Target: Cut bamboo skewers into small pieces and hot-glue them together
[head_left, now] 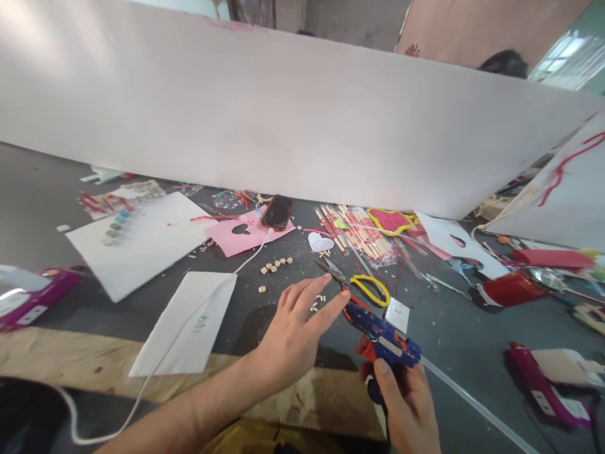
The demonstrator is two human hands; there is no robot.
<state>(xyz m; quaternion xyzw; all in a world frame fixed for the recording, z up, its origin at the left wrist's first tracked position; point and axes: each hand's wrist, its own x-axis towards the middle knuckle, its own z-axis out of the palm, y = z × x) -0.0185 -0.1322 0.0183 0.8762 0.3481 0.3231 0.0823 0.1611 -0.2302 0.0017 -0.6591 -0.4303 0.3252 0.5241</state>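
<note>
My right hand is wrapped round a blue hot glue gun with an orange trigger. A long translucent glue stick sticks out of its back end. My left hand is open, fingers stretched out, its index fingertip right by the gun's nozzle; whether they touch I cannot tell. Just beyond lie scissors with yellow handles, their dark blades close to another left fingertip. A small white square piece sits beside the gun. Short pale bits are scattered past my left fingers.
A phone lies on pink paper, its white cable crossing a white card. Small beads, a paper heart and bagged sticks lie ahead. Purple power strips flank the table. A white board stands behind.
</note>
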